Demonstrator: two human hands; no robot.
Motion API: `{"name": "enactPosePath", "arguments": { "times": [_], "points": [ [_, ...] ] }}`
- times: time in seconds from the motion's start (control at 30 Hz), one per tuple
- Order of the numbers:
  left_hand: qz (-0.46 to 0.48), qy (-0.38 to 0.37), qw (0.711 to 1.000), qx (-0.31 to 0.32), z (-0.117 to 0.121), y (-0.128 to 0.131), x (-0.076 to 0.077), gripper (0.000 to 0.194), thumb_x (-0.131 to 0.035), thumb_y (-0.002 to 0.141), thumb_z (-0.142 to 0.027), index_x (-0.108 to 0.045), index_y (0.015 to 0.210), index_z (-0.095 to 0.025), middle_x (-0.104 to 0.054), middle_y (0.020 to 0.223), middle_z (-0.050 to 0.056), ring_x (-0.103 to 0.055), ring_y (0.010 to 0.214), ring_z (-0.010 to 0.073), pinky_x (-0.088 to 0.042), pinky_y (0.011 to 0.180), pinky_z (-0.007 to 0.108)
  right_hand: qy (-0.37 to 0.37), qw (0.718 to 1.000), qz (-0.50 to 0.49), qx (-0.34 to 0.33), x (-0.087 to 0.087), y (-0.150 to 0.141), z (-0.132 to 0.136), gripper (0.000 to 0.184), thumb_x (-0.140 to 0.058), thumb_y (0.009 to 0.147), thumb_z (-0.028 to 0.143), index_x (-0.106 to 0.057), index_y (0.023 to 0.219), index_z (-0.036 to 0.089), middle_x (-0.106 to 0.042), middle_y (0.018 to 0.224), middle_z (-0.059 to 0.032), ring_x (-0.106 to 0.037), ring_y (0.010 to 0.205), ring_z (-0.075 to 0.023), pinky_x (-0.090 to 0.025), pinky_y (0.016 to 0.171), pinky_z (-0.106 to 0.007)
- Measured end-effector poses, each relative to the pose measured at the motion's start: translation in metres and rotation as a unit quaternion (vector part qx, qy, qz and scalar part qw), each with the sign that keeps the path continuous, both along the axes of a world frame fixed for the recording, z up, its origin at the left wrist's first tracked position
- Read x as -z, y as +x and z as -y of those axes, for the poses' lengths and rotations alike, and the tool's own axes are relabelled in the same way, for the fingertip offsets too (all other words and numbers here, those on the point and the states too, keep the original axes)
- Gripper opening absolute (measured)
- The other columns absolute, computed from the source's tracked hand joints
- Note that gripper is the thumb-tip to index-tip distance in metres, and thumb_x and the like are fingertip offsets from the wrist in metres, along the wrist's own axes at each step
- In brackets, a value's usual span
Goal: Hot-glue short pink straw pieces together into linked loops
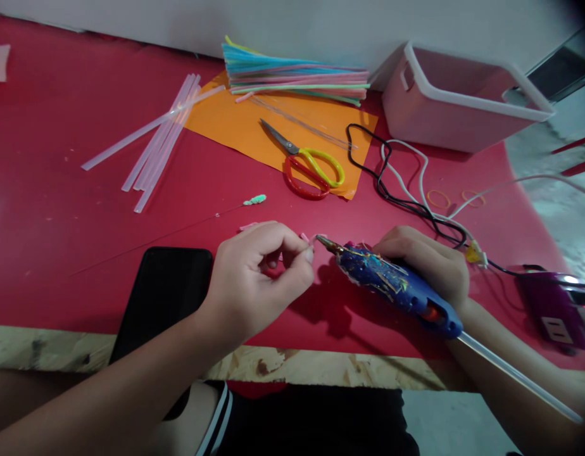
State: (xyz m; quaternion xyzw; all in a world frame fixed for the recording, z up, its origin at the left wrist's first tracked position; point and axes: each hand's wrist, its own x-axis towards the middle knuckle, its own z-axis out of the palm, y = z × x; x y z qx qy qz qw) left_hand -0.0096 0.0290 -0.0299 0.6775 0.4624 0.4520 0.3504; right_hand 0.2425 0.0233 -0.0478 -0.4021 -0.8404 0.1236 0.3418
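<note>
Between thumb and forefinger, my left hand pinches a small pink piece, which looks like a bit of pipe cleaner. My right hand is wrapped round a blue hot glue gun smeared with dried glue. Its metal nozzle points left and meets, or nearly meets, the pink piece. A clear glue stick juts out of the gun's back end. More pink bits show partly behind my left hand. Beyond it lies a thin wire with a green fuzzy tip.
Scissors and a bundle of coloured pipe cleaners rest on orange paper. Spare glue sticks lie left. A black phone is beside my left forearm. Cords, a pink bin and a purple power strip occupy the right.
</note>
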Motion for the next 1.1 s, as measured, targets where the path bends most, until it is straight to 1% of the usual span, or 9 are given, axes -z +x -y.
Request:
{"name": "enactPosePath", "arguments": {
  "times": [0.13, 0.23, 0.3, 0.4, 0.47, 0.53, 0.67, 0.87, 1.1],
  "points": [
    [-0.016, 0.018, 1.0, -0.001, 0.0, 0.0, 0.0, 0.019, -0.063, 0.083, -0.013, -0.06, 0.065, -0.017, -0.05, 0.057, -0.006, -0.041, 0.051, 0.0072, -0.037, 0.054, 0.023, 0.02, 1.0, 0.01, 0.015, -0.002, 0.002, -0.001, 0.01, -0.058, 0.097, 0.025, -0.064, 0.091, 0.022, -0.064, 0.074, -0.0027, -0.061, 0.067, -0.0174, -0.047, 0.064, -0.034],
    [-0.032, 0.028, 0.999, 0.002, 0.001, 0.0, 0.0, 0.017, -0.063, 0.08, -0.01, -0.061, 0.065, -0.017, -0.054, 0.059, -0.005, -0.04, 0.05, 0.0067, -0.035, 0.052, 0.023, 0.052, 0.996, 0.002, 0.066, -0.003, 0.007, -0.002, 0.005, -0.063, 0.093, 0.021, -0.064, 0.089, 0.024, -0.065, 0.074, -0.0017, -0.061, 0.064, -0.0178, -0.046, 0.063, -0.034],
    [-0.028, 0.009, 1.0, -0.005, 0.001, 0.0, 0.0, 0.017, -0.063, 0.08, -0.011, -0.062, 0.064, -0.018, -0.055, 0.058, -0.005, -0.04, 0.05, 0.0069, -0.035, 0.051, 0.023, 0.055, 0.994, -0.025, 0.096, -0.004, 0.01, -0.002, 0.009, -0.066, 0.089, 0.016, -0.064, 0.089, 0.025, -0.065, 0.077, -0.0026, -0.06, 0.066, -0.0188, -0.045, 0.062, -0.035],
    [0.003, -0.044, 0.999, -0.004, 0.0, 0.001, 0.001, 0.018, -0.064, 0.081, -0.013, -0.062, 0.064, -0.019, -0.058, 0.058, -0.005, -0.042, 0.05, 0.0078, -0.037, 0.051, 0.023, 0.036, 0.997, -0.028, 0.055, -0.004, 0.006, -0.001, 0.007, -0.06, 0.095, 0.021, -0.063, 0.089, 0.025, -0.063, 0.073, -0.0019, -0.059, 0.066, -0.0188, -0.045, 0.066, -0.037],
    [0.029, -0.074, 0.997, 0.013, -0.002, 0.001, 0.001, 0.015, -0.064, 0.081, -0.015, -0.066, 0.067, -0.019, -0.065, 0.064, -0.002, -0.047, 0.053, 0.0088, -0.04, 0.053, 0.023, 0.029, 0.999, -0.019, 0.011, -0.003, 0.001, 0.0, 0.011, -0.055, 0.098, 0.026, -0.063, 0.091, 0.024, -0.062, 0.072, -0.0018, -0.059, 0.067, -0.0187, -0.045, 0.069, -0.038],
    [0.054, -0.103, 0.993, 0.028, -0.003, 0.001, 0.002, 0.011, -0.065, 0.082, -0.018, -0.071, 0.073, -0.018, -0.07, 0.07, 0.0, -0.053, 0.057, 0.0106, -0.042, 0.054, 0.024, 0.027, 0.999, -0.013, -0.016, -0.002, -0.002, 0.0, 0.009, -0.057, 0.097, 0.026, -0.064, 0.093, 0.022, -0.062, 0.074, -0.0025, -0.06, 0.068, -0.0185, -0.045, 0.07, -0.038],
    [0.105, -0.147, 0.983, 0.022, -0.004, 0.001, 0.003, 0.009, -0.067, 0.083, -0.023, -0.074, 0.078, -0.018, -0.067, 0.067, 0.001, -0.054, 0.058, 0.012, -0.04, 0.051, 0.023, 0.028, 0.999, -0.006, -0.025, -0.001, -0.001, -0.001, 0.004, -0.06, 0.094, 0.021, -0.064, 0.094, 0.019, -0.062, 0.076, -0.003, -0.06, 0.07, -0.0173, -0.045, 0.072, -0.037],
    [0.118, -0.151, 0.981, 0.027, -0.003, 0.0, 0.0, 0.01, -0.068, 0.082, -0.024, -0.074, 0.076, -0.018, -0.062, 0.062, 0.0, -0.053, 0.056, 0.0115, -0.036, 0.045, 0.021, 0.03, 0.999, 0.003, -0.023, -0.001, 0.0, -0.001, 0.005, -0.059, 0.094, 0.021, -0.063, 0.094, 0.019, -0.062, 0.076, -0.003, -0.06, 0.071, -0.0172, -0.045, 0.072, -0.036],
    [0.136, -0.153, 0.978, 0.047, -0.005, 0.002, -0.003, 0.008, -0.066, 0.081, -0.019, -0.071, 0.075, -0.016, -0.066, 0.063, 0.0, -0.055, 0.054, 0.0099, -0.044, 0.047, 0.02, 0.025, 0.999, -0.001, -0.028, -0.002, 0.0, -0.002, 0.005, -0.06, 0.092, 0.02, -0.065, 0.094, 0.021, -0.062, 0.075, -0.002, -0.06, 0.069, -0.0174, -0.044, 0.072, -0.036]
  ]
}}
